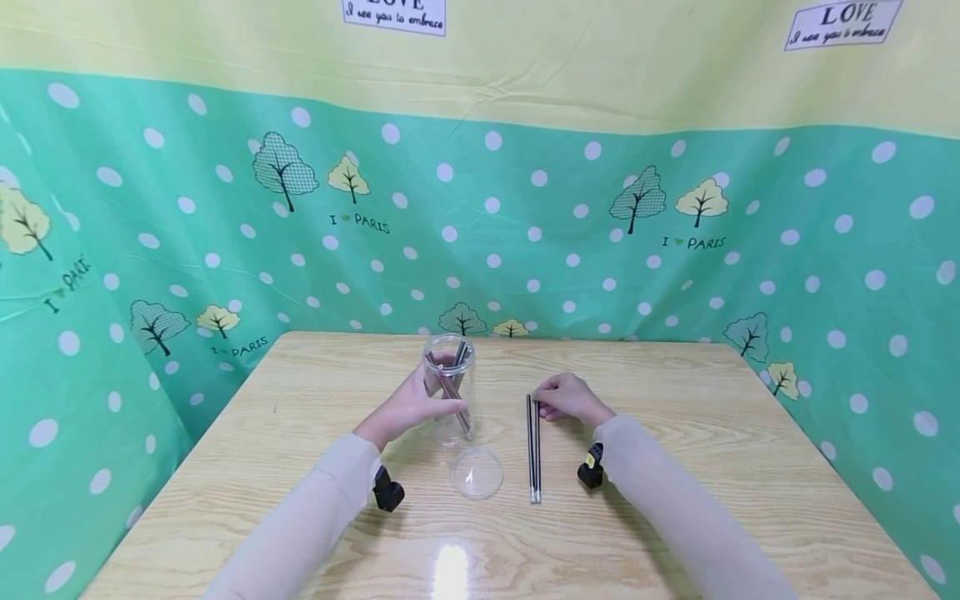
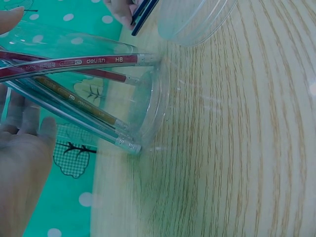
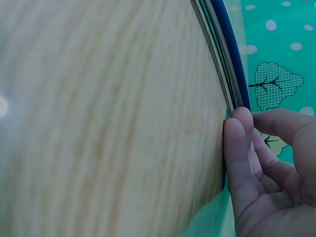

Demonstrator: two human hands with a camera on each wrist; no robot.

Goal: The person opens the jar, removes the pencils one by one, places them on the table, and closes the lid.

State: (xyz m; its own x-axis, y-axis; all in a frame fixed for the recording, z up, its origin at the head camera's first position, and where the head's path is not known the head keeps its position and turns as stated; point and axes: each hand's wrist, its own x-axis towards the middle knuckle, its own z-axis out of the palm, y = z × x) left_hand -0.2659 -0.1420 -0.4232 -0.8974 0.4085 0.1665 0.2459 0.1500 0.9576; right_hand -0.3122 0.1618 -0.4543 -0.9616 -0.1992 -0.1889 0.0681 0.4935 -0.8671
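Observation:
My left hand (image 1: 412, 408) grips a clear jar (image 1: 450, 432) from its left side, thumb across the front. Several pencils lean inside it; in the left wrist view a red pencil (image 2: 98, 61), a gold pencil (image 2: 79, 101) and a teal pencil (image 2: 69, 114) show through the wall. To the right of the jar, dark pencils (image 1: 533, 454) lie side by side on the table, pointing away from me. At their far end my right hand (image 1: 572, 397) pinches a pencil; in the right wrist view a blue pencil (image 3: 232, 49) runs into its fingertips (image 3: 243, 118).
A round clear lid (image 1: 477, 472) lies on the wooden table (image 1: 337, 533) just in front of the jar. Behind the table's far edge hangs a green dotted cloth (image 1: 517, 208). Black wrist cameras (image 1: 387, 490) are strapped under both sleeves.

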